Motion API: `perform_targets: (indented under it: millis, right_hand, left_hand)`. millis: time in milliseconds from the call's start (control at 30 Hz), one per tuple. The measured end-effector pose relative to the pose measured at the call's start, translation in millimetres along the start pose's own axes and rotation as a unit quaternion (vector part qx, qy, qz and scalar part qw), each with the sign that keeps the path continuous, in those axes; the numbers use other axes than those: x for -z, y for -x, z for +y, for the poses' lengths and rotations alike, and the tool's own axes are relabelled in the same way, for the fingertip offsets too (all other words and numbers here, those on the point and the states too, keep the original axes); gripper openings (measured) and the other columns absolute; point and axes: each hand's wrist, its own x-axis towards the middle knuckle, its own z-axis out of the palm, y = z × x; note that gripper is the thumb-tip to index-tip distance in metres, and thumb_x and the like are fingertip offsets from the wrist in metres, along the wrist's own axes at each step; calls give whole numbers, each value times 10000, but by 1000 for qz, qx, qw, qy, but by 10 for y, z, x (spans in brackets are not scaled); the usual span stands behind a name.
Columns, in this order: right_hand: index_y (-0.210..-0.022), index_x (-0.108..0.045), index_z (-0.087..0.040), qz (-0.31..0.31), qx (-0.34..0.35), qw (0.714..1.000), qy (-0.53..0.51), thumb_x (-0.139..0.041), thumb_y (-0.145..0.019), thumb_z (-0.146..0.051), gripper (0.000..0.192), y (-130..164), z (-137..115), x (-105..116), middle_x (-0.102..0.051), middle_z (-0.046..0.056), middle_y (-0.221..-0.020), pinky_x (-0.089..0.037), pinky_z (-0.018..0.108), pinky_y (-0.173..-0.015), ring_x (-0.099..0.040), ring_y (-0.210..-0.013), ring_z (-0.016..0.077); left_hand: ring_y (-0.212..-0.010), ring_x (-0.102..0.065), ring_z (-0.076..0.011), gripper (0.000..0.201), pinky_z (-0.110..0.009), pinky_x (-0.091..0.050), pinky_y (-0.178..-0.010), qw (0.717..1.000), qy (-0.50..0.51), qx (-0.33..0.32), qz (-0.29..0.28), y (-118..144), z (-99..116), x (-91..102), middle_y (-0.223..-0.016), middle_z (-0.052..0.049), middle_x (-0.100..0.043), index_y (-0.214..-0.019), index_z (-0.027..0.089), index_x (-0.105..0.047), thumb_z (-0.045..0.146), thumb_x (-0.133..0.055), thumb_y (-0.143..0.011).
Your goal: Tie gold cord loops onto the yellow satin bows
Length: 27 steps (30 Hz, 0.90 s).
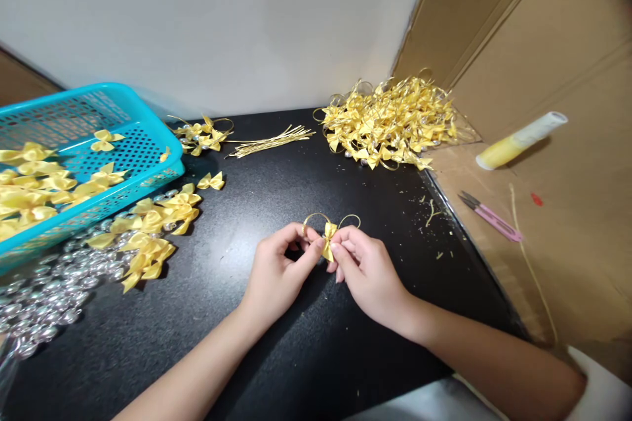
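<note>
Between my two hands, over the middle of the black table, is a yellow ribbon bow with a thin gold wire looping up on both sides. My left hand pinches it from the left, thumb against forefinger. From the right, my right hand pinches the bow near its knot with the thumb tip. Whether a bead sits behind the bow is hidden by the fingers.
At left stands a blue basket of yellow bows, with silver beads and loose bows before it. Gold wire lengths lie at the back. A pile of finished-looking bows, pink thread snips and a tube are right.
</note>
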Motion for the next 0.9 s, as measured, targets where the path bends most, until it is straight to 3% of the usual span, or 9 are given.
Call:
perform_targets:
  millis: [300, 633, 900]
  right_hand:
    - [-806, -514, -194, 4, -7, 1000, 5, -483, -939, -219, 139, 8, -20, 8, -586, -32, -613, -420, 199, -504, -532, -489, 84]
    - [-806, -518, -190, 7, -13, 1000, -3, -487, -945, -247, 153, 12, 4, 5, -576, -33, -600, -411, 203, -503, -523, -484, 83]
    - [-793, -516, -190, 16, -22, 999, -26, -483, -946, -268, 175, 14, 11, -22, -560, -34, -594, -412, 209, -506, -516, -483, 82]
  left_hand:
    - [-602, -570, -108, 146, -217, -449, -606, 1000, -5, -5, -3, -2, 13, -7, -656, 24, -660, -720, 181, -650, 243, -624, -850]
    - [-637, -594, -130, 143, -247, -456, -629, 987, -112, -114, 3, 25, -46, 5, -689, 4, -675, -741, 187, -639, 218, -603, -876]
    - [-662, -627, -145, 133, -263, -463, -650, 976, -149, -156, 18, 28, -33, -15, -709, -5, -694, -746, 187, -623, 192, -599, -877]
